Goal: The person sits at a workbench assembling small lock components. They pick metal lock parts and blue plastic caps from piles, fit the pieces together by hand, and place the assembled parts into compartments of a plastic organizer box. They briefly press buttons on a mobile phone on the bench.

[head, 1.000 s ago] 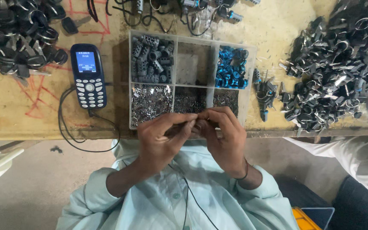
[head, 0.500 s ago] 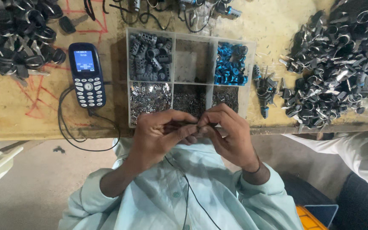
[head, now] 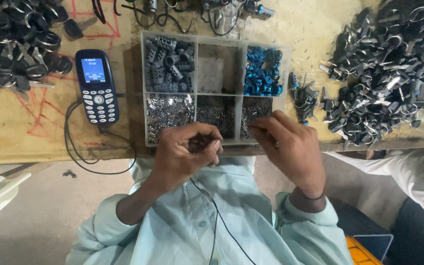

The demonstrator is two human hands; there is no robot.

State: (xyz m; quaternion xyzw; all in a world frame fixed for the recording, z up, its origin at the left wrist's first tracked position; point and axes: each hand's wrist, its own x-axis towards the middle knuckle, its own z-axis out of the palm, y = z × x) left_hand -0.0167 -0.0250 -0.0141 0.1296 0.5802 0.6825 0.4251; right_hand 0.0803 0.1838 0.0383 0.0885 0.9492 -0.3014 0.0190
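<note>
Assembly step, part pickup: left hand (head: 185,149) clenched around a small dark part just above the tabletop (head: 25,137) edge, right hand (head: 285,142) pinching over the organiser tray (head: 192,39) near-right compartment; next move probably needs a fine single-piece pinch.

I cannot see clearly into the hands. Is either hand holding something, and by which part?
The left hand is curled around a small dark part; where it grips cannot be told. The right hand reaches fingertips into the parts tray; whether it holds anything cannot be told.
</note>
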